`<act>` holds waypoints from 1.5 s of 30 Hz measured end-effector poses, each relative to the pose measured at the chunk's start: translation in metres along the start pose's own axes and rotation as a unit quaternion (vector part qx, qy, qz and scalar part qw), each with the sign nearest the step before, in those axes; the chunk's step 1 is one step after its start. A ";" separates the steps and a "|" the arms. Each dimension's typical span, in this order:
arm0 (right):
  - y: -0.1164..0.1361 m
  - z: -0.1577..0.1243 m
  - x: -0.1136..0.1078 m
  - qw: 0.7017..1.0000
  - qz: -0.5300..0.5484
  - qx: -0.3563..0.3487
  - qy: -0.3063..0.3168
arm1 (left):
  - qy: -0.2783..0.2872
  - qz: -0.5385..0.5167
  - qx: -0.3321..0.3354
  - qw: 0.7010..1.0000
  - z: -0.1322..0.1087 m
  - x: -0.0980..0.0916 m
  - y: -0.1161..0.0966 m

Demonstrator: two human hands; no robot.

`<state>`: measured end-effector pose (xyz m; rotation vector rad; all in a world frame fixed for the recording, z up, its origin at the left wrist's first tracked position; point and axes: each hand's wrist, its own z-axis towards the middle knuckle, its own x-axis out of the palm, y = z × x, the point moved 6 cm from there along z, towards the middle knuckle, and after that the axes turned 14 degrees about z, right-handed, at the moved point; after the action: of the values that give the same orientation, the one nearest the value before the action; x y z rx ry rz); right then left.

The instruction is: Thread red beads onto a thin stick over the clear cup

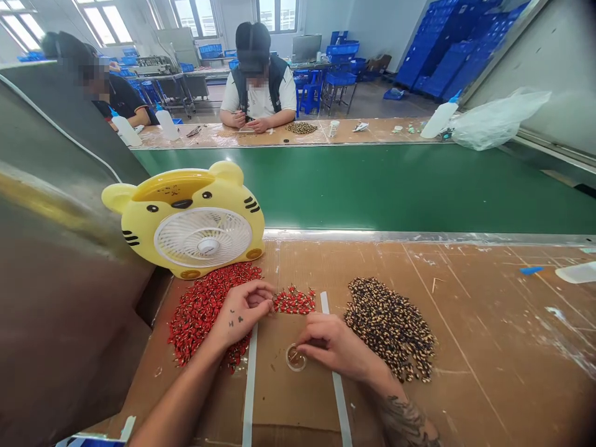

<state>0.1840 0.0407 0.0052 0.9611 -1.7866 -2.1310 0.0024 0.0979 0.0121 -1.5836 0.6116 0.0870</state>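
My left hand (pixel 246 307) is closed in a pinch, thumb against fingertips, at the left edge of a small group of red pieces (pixel 295 300). Whatever lies between those fingertips is too small to make out. Beneath the left wrist spreads a large pile of red pieces (pixel 200 310). My right hand (pixel 330 341) has its thumb and fingers together over the rim of a small round clear dish (pixel 296 366); any piece in that pinch cannot be made out. Just right of this hand lies a pile of black and tan pieces (pixel 388 326).
A yellow tiger-faced fan (pixel 233 192) stands behind the red pile. Tape strips (pixel 249 391) edge a cardboard piece (pixel 293 403). Beyond the green belt (pixel 372 186), a person (pixel 258 81) works at another bench. A metal housing (pixel 56 279) rises at left.
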 end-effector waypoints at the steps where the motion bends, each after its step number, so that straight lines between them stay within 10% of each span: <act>1: 0.001 0.001 0.003 1.000 -0.006 -0.007 0.004 | 0.003 -0.063 -0.013 0.998 -0.003 0.005 0.002; 14: -0.007 -0.001 -0.005 1.000 -0.006 0.014 0.010 | 0.085 -0.256 -0.031 0.962 -0.013 0.021 0.018; 45: 0.010 -0.004 0.011 0.989 -0.108 -0.076 0.059 | 0.054 -0.270 -0.074 0.958 -0.022 0.032 0.025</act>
<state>0.1747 0.0290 0.0106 1.2616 -1.5000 -2.2434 0.0122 0.0675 -0.0207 -1.8610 0.2404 -0.3736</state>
